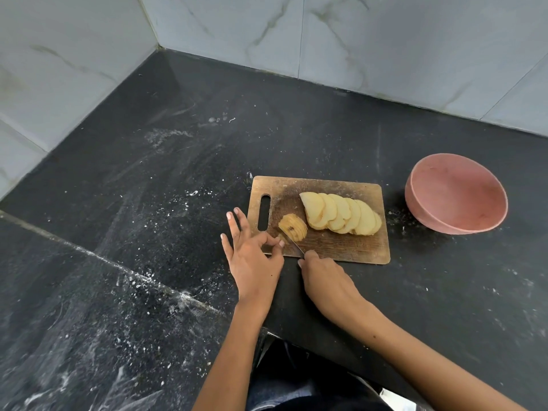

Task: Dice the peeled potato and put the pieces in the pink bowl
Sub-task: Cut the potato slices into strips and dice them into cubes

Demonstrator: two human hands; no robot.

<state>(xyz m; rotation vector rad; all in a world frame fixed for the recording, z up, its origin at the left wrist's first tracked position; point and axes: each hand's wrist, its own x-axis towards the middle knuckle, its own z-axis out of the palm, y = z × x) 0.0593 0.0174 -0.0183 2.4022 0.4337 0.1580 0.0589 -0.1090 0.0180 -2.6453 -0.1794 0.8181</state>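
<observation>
- Holding the knife (292,243) in my right hand (324,281), fingers curled round the handle at the near edge of the cutting board (350,243); the blade runs up and to the left, its tip at the near side of the small potato piece (293,226).
- My left hand (252,256) sits at the board's near left corner: thumb and forefinger come together there, though I cannot tell whether they pinch the board's edge or nothing at all; the other fingers spread out straight over the counter (148,203).
- The small potato piece lies just ahead of both hands, between them, beside the board's handle slot (264,212). It looks already scored into thin slices that lean together.
- The potato slices (341,213) lie fanned in an overlapping row whose long axis runs from the board's middle toward its right end. They sit to the right and farther off, nearer my right hand than my left.
- The pink bowl (456,194) stands on the counter well off the board's right edge, tilted toward me, with no pieces in it that I can see.
- My judgement: the dicing is partly done, slices cut but no cubes yet. The next cuts should cross the slices, so my left hand must move in to steady them.
- Nothing stands between board and bowl; the carry goes rightward, on my right hand's side.
</observation>
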